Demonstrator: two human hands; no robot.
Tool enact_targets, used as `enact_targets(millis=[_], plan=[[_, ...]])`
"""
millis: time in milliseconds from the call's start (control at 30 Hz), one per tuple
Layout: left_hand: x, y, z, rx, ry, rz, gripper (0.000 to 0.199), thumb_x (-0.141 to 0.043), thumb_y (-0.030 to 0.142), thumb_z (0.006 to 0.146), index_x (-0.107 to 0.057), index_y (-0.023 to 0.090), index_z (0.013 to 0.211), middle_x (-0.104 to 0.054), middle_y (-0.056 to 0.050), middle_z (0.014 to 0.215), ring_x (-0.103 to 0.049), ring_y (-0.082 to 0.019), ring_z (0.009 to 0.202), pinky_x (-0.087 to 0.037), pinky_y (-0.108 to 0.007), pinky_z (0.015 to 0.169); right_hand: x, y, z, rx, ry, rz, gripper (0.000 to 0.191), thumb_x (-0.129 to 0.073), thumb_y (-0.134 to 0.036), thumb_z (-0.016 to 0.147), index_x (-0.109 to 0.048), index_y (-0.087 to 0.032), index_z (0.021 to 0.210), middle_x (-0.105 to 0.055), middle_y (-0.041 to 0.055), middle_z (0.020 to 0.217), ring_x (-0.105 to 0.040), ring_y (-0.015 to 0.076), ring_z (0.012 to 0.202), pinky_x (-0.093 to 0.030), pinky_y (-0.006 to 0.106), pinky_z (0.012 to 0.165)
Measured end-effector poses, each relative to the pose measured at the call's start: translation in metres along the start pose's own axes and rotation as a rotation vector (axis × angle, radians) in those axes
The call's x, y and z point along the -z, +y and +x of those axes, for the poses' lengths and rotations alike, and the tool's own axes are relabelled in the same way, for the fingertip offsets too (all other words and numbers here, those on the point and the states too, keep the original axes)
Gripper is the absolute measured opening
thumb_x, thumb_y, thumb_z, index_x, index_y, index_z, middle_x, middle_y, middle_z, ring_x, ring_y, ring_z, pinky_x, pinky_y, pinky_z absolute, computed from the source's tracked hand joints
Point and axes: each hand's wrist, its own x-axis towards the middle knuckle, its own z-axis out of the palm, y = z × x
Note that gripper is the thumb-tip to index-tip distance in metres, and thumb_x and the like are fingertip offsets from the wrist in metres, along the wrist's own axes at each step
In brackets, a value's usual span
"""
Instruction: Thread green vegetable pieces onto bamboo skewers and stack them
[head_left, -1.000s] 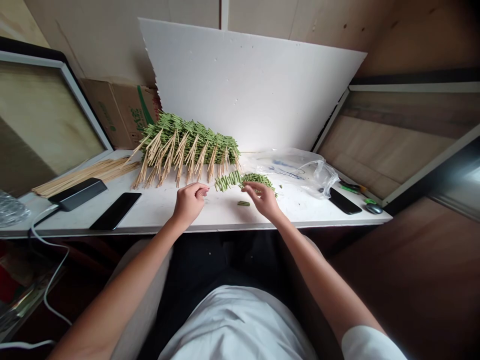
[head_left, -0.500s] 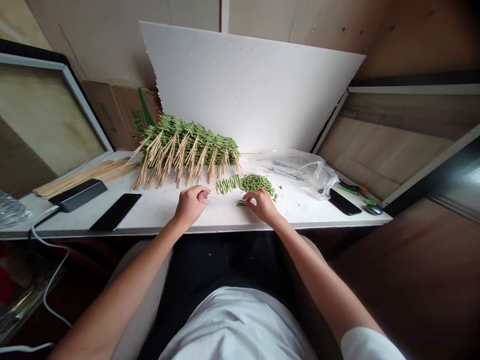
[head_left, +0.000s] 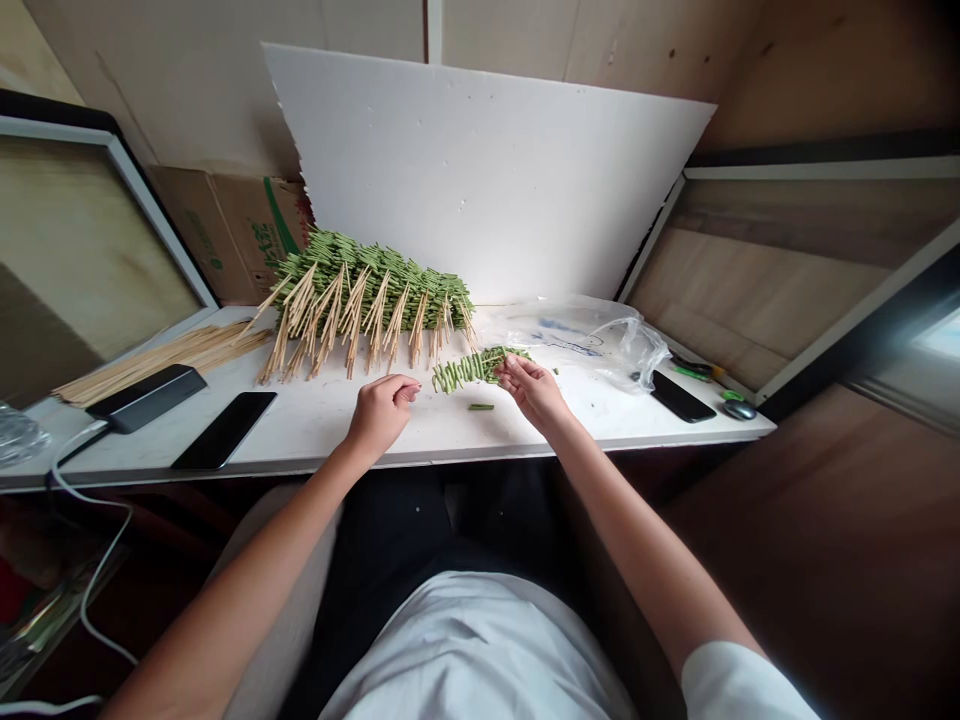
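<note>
My left hand (head_left: 384,408) is closed in a pinch around the near end of a thin skewer, mostly hidden by the fingers. Cut green bean pieces (head_left: 456,373) sit crosswise in a row along it. At the skewer's right end, my right hand (head_left: 529,385) pinches a small green bean piece, largely covered by its fingertips. Behind those fingers lies a loose pile of cut green beans (head_left: 519,352). One separate bean piece (head_left: 481,407) rests on the white table in front of the row.
Finished bean skewers (head_left: 375,275) are stacked at the back, sticks forward. Bare bamboo sticks (head_left: 161,362) lie left, beside a black box (head_left: 146,398) and a phone (head_left: 225,430). At right are a clear plastic bag (head_left: 622,350), another phone (head_left: 681,397) and a mouse (head_left: 740,409).
My right hand has risen from the loose bean pieces near the table front to the skewer's right end. One piece stays behind on the table. The left hand keeps its pinch.
</note>
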Motion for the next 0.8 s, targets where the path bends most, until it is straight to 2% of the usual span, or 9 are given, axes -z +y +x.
enact_targets(millis=[133, 267, 400, 800], plan=[[0.000, 0.001, 0.000, -0.016, -0.004, 0.000, 0.022, -0.059, 0.015, 0.095, -0.080, 0.018, 0.091, -0.079, -0.005, 0.081, -0.075, -0.021, 0.075, -0.057, -0.029, 0.073, -0.004, -0.001, -0.001, 0.026, 0.051, 0.052, 0.045, -0.097, -0.055, 0.066, -0.080, -0.025, 0.094, -0.082, 0.0033, 0.096, -0.077, 0.0235, 0.108, -0.061, 0.032, 0.095], [-0.002, 0.002, -0.001, -0.007, -0.009, -0.005, 0.022, -0.059, 0.014, 0.094, -0.080, 0.019, 0.090, -0.080, -0.005, 0.084, -0.076, -0.020, 0.075, -0.058, -0.029, 0.075, -0.008, 0.000, -0.004, 0.027, 0.032, 0.080, 0.042, -0.097, -0.053, 0.069, -0.081, -0.024, 0.095, -0.084, 0.0073, 0.105, -0.078, 0.0266, 0.112, -0.063, 0.036, 0.099], [-0.002, 0.002, -0.002, -0.016, -0.004, -0.010, 0.022, -0.059, 0.012, 0.093, -0.080, 0.019, 0.089, -0.081, -0.005, 0.086, -0.077, -0.020, 0.076, -0.059, -0.029, 0.075, -0.012, -0.001, -0.007, 0.029, 0.022, 0.096, 0.040, -0.098, -0.051, 0.070, -0.082, -0.023, 0.095, -0.084, 0.0084, 0.106, -0.079, 0.0280, 0.112, -0.065, 0.039, 0.101], [-0.001, 0.003, -0.002, -0.015, 0.002, -0.001, 0.023, -0.059, 0.009, 0.090, -0.080, 0.019, 0.088, -0.081, -0.005, 0.085, -0.077, -0.021, 0.076, -0.059, -0.030, 0.075, -0.014, 0.001, -0.008, 0.033, 0.064, 0.097, 0.033, -0.094, -0.047, 0.077, -0.080, -0.022, 0.093, -0.085, 0.0081, 0.103, -0.081, 0.0248, 0.108, -0.067, 0.031, 0.093]])
